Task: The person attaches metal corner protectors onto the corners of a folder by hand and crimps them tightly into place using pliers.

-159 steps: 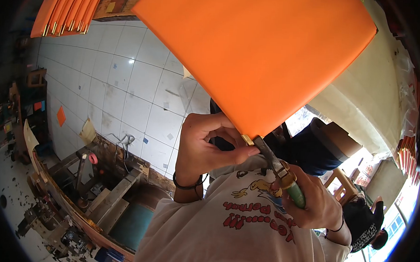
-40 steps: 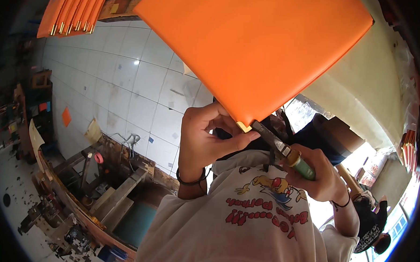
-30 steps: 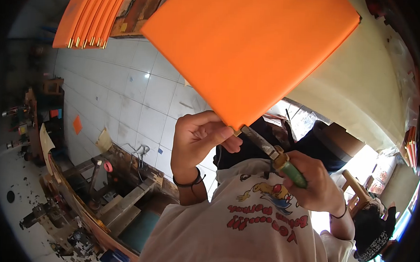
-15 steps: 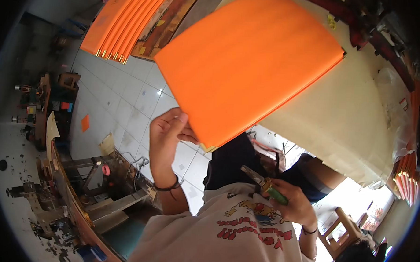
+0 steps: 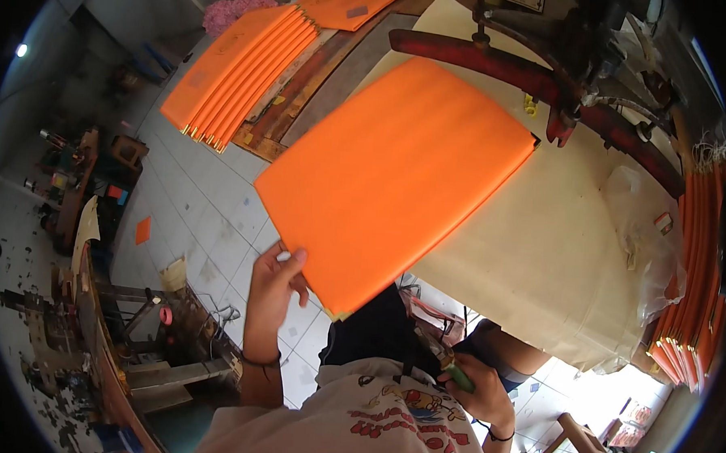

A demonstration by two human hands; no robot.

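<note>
A large orange folder (image 5: 397, 179) slants across the middle, its far part over the pale sheet on the table. My left hand (image 5: 274, 286) grips its near left edge, thumb on top and other fingers partly hidden beneath. A gold-coloured metal corner (image 5: 340, 314) shows at the folder's near tip, and a dark one (image 5: 535, 141) at the right. Low in front of my shirt, my right hand (image 5: 481, 391) is closed around green-handled pliers (image 5: 460, 378); their metal jaws are partly lost against dark clothing.
Stacked orange folders (image 5: 240, 75) with gold corners lie at the upper left. A red metal machine arm (image 5: 483, 66) spans the back of the table. Pale sheeting (image 5: 539, 267) covers the table, with a clear plastic bag (image 5: 642, 231) at right. A wooden stool (image 5: 568, 446) stands lower right.
The view has tilted up, showing more of the machine and stacked folders. The folder appears lower and further left in view. Both hands keep their holds.
</note>
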